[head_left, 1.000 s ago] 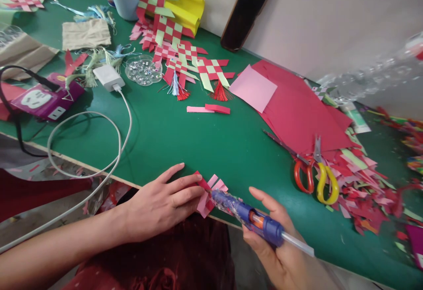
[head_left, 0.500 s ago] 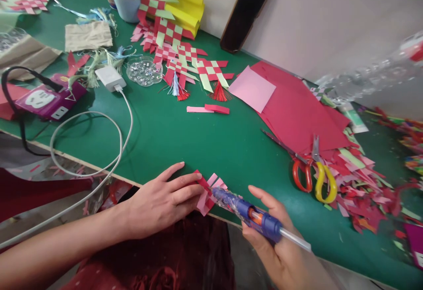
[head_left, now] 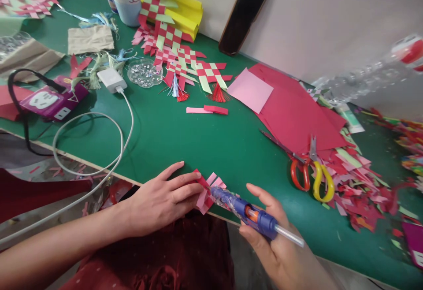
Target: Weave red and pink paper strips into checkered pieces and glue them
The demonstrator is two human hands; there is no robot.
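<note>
My left hand [head_left: 165,202] lies palm down at the table's near edge. Its fingertips press on a woven paper piece [head_left: 205,202] of red and pink strips, pinning it; the thumb is hidden. A blue hot glue gun [head_left: 236,205] with a clear glue stick in its back end is in my right hand [head_left: 274,237]. The nozzle points left, at the paper beside my left fingertips; I cannot tell whether it touches. My right index finger stretches out along the far side of the gun, while the other fingers are mostly hidden below it.
Two pairs of scissors, red-handled [head_left: 300,174] and yellow-handled [head_left: 323,182], lie right, near red paper sheets [head_left: 297,109] and paper scraps [head_left: 360,188]. Woven paper pieces [head_left: 168,36] stand at the back. A phone [head_left: 243,16] leans on the wall. A white cable [head_left: 127,138] crosses the left.
The view has shifted slightly. Both hands, the glue gun and the woven paper piece keep nearly the same positions to one another.
</note>
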